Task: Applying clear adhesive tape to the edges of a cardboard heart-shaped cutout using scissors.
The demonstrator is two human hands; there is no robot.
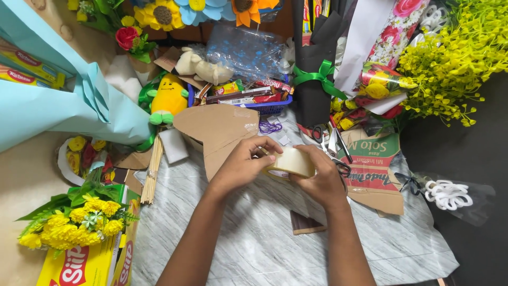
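Note:
A roll of clear packing tape [292, 161] sits between both my hands above a grey marble-patterned sheet [254, 233]. My right hand [320, 182] grips the roll from below and from the right. My left hand [244, 159] reaches over from the left, its fingertips pinching at the top edge of the roll. A folded piece of brown cardboard [214, 130] lies just behind my left hand. Scissors [330, 145] rest to the right, behind the roll.
Yellow artificial flowers [79, 220] and a yellow box [87, 265] lie at lower left. Light blue wrapping paper [63, 100] fills the left. A corn plush [168, 98], a blue basket of snacks [264, 106], a black bouquet wrap with a green ribbon [315, 74], yellow flower sprays [455, 58] and wooden skewers [152, 169] crowd the back.

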